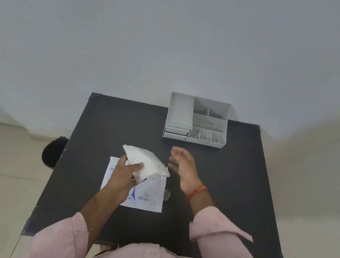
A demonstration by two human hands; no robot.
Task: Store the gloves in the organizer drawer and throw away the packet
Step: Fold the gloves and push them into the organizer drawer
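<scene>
My left hand (123, 175) grips a folded white stack of gloves (147, 164), held tilted above the table. Under it lies the flat white packet (146, 199) with blue print, on the black table (209, 199). My right hand (183, 167) hovers just right of the gloves, fingers apart and empty, its palm turned toward them. The grey organizer (197, 119) stands at the table's far edge, with two shut drawers (175, 132) stacked at its front left.
The organizer has open compartments and perforated bins on its right side. A dark round object (52, 152) sits on the floor past the table's left edge. A small dark scrap (167, 194) lies right of the packet. A white wall rises behind the table.
</scene>
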